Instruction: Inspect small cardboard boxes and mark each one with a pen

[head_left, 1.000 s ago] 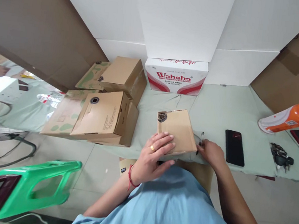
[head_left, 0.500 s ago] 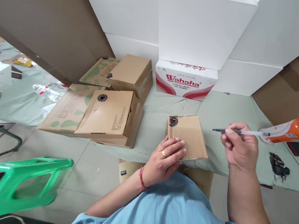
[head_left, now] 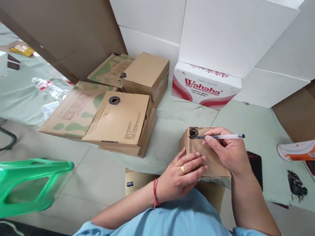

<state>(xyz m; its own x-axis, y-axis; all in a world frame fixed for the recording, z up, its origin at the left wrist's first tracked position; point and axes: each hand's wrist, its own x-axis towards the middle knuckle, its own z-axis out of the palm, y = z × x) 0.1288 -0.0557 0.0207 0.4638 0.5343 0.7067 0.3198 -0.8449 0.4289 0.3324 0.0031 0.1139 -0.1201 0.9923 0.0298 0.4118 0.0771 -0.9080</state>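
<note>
"Right hand [head_left: 226, 146]?"
"Grip narrow, holding a slim clear plastic pen [head_left: 234, 136] at a ragged black-rimmed hole [head_left: 193, 133]."
"Left hand [head_left: 181, 173]?"
"Laid over the small brown cardboard box [head_left: 214, 161]; thumb hidden, cannot tell if clamped."
"Box?"
"Near edge of the pale green cloth-covered tabletop [head_left: 170, 129], hole at the box's far left corner."

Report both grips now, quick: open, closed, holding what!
Left grip: laid over the box, partly hidden; open or closed cannot be told.
Right grip: closed, holding the pen.
</note>
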